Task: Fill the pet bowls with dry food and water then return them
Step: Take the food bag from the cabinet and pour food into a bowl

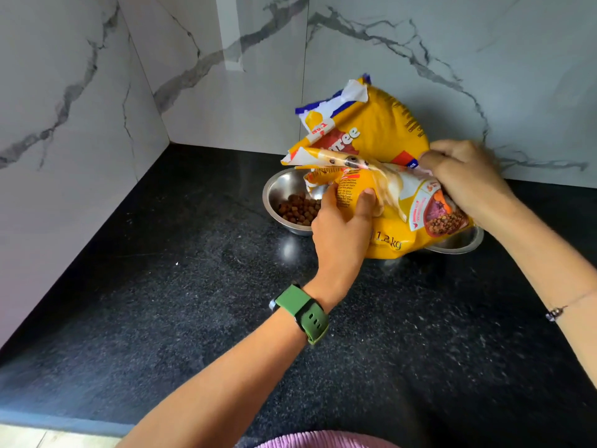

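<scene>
A yellow dry-food bag [381,130] marked 1.2 kg stands crumpled on the black counter, against the marble wall. My left hand [342,221] grips its folded front near the torn top. My right hand [465,176] pinches the bag's right side. A steel bowl [274,195] left of the bag holds brown kibble [298,210]. A second steel bowl [458,244] shows only its rim under the bag's right corner; what is in it is hidden.
Marble walls meet in a corner at the back left. The black speckled counter [193,302] runs to a front edge at the bottom left. A green watch sits on my left wrist.
</scene>
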The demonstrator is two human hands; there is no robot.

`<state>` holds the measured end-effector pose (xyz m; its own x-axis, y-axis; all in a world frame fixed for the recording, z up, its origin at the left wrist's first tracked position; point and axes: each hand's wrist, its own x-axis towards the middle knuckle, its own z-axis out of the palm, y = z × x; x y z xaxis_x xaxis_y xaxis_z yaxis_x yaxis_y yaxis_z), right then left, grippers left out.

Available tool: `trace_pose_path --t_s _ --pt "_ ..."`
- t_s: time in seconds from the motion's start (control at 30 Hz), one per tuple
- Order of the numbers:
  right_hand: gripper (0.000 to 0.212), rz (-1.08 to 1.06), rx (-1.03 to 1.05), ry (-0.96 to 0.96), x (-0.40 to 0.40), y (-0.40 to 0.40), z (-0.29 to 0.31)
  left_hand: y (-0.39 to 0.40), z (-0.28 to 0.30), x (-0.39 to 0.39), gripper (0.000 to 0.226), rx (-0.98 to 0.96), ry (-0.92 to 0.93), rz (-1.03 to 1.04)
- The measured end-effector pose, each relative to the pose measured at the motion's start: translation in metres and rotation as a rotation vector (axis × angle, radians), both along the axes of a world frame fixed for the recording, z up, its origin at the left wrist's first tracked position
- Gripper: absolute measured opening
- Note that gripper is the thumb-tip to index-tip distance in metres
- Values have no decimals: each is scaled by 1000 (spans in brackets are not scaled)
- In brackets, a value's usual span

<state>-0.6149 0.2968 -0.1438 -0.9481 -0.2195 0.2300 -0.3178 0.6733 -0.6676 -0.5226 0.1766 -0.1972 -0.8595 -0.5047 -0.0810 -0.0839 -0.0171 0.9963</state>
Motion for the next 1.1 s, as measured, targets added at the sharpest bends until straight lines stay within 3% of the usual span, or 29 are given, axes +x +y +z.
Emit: trace_pose_path --t_s 0.2,0.3,0.47,0.6,0.7,0.83,0.97,1.1 --pt "26 11 68 -45 -2 -3 -2 3 -5 1 50 80 -32 -18" --pt "41 7 76 -16 -3 -2 -1 1 -4 -2 50 67 -16 -12" --pt "38 -2 16 79 -4 1 -2 3 -1 -1 60 -19 34 15" --pt "44 19 97 22 -7 -1 -5 1 -3 -4 61 -1 -28 -9" --pt "36 15 101 39 -5 1 -8 2 -5 -1 50 23 -34 -16" --pt "31 2 81 53 -3 4 -7 3 -2 -1 64 32 -5 -11" --pt "27 -1 56 187 4 4 2 6 1 3 66 1 55 37" --pt "26 -22 168 155 0 2 5 5 0 -4 64 21 11 22"
